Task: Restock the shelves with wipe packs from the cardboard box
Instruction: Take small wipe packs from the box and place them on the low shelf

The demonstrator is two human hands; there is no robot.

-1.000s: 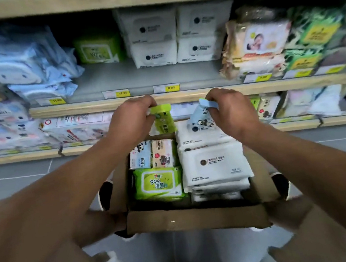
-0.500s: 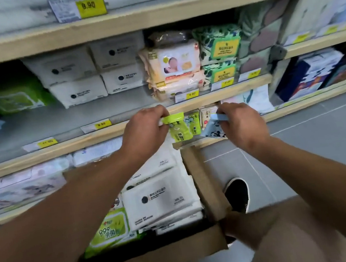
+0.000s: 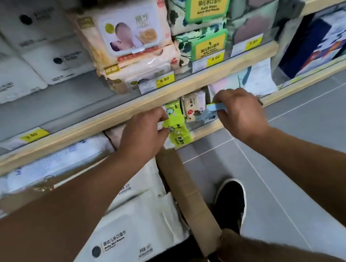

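head camera looks down over both forearms toward the lower shelf edge (image 3: 222, 124). left hand (image 3: 143, 132) has its fingers curled, pinching the top of a small green wipe pack (image 3: 179, 134), which hangs just in front of the shelf edge, above the corner of the cardboard box (image 3: 187, 195). right hand (image 3: 240, 112) pinches a small blue wipe pack (image 3: 209, 112) between thumb and curled fingers, holding it at the mouth of the lower shelf, just beside a small white pack (image 3: 193, 105) standing there. another green pack (image 3: 172, 108) stands on the shelf behind the held green one. inside the box lie large white wipe packs (image 3: 124, 237), partly hidden by the left forearm. on the shelf above sit pink baby wipe packs (image 3: 131, 34), leaf-patterned packs with yellow labels (image 3: 203, 4) and yellow price tags (image 3: 165, 79). a black shoe (image 3: 231, 202) rests on the grey floor beside the box.
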